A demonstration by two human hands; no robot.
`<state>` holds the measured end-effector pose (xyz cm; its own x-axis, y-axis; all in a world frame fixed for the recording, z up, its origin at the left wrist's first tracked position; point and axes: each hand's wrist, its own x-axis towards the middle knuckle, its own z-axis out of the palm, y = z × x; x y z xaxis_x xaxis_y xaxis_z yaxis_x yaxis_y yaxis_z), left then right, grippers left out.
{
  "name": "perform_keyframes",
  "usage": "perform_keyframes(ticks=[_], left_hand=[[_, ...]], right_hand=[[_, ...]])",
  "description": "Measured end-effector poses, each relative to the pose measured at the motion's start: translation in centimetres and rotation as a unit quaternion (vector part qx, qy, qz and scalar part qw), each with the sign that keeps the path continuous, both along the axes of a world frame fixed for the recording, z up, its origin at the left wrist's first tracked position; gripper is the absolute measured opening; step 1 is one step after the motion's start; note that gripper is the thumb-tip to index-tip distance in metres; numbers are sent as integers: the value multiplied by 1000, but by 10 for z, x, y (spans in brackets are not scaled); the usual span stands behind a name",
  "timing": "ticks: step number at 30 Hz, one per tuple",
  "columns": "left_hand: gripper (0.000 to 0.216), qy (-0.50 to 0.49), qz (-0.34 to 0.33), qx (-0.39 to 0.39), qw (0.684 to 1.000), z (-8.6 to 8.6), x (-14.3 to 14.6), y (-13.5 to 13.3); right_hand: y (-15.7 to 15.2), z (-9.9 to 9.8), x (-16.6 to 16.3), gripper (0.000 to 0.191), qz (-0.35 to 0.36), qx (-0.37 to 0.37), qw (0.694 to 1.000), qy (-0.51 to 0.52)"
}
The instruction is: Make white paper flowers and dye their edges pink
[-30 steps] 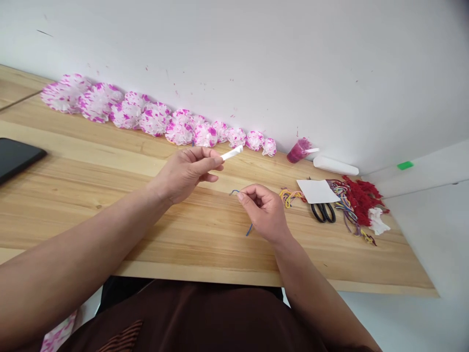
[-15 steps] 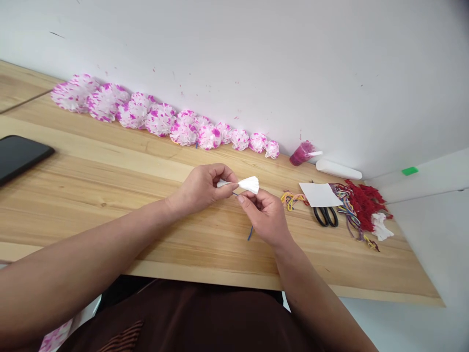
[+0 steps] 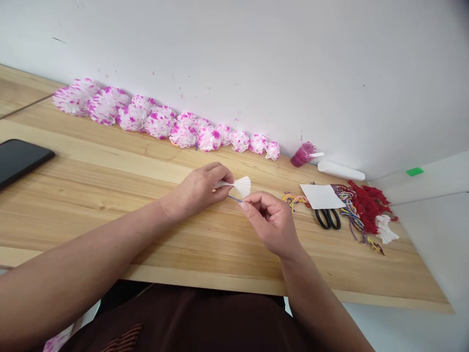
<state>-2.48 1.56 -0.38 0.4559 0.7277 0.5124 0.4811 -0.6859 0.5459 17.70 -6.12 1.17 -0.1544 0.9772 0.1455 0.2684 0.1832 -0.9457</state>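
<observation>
My left hand (image 3: pixel 205 188) pinches a pleated white paper fan (image 3: pixel 243 186) at its narrow middle; one fanned end spreads out to the right of my fingers. A thin blue string (image 3: pixel 234 199) runs from under my left fingers to my right hand (image 3: pixel 271 220), whose thumb and forefinger are closed on it. Both hands are held just above the wooden table (image 3: pixel 110 186). The paper's other end is mostly hidden by my left fingers.
Pink-spotted white paper pompoms (image 3: pixel 159 121) line the wall. A cup of purple liquid (image 3: pixel 301 155), a white roll (image 3: pixel 340 170), black-handled scissors (image 3: pixel 327 218) under white paper (image 3: pixel 321 196), coloured strings (image 3: pixel 293 201) and a red pile (image 3: pixel 368 203) lie right. A phone (image 3: pixel 22 161) lies left.
My right hand has drawn slightly right and down, away from the paper, pulling the blue string into a straight stretch between the hands. The fanned paper end has shifted slightly left.
</observation>
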Motion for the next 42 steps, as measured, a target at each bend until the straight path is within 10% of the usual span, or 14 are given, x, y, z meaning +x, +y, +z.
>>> perform_keyframes(ticks=[14, 20, 26, 36, 42], left_hand=[[5, -1, -198, -142, 970, 12, 1, -18], [13, -152, -183, -336, 912, 20, 2, -18], [19, -231, -88, -374, 894, 16, 3, -8], [8, -50, 64, -172, 982, 10, 2, -5], [11, 72, -23, -43, 996, 3, -3, -4]], right_hand=[[20, -3, 15, 15, -30, 57, 998, 8], [25, -17, 9, 24, -14, -105, 992, 74], [13, -23, -7, 23, 34, -76, 996, 4], [-3, -20, -12, 19, -3, 184, 956, -228], [2, -12, 2, 22, -28, 310, 907, -285]])
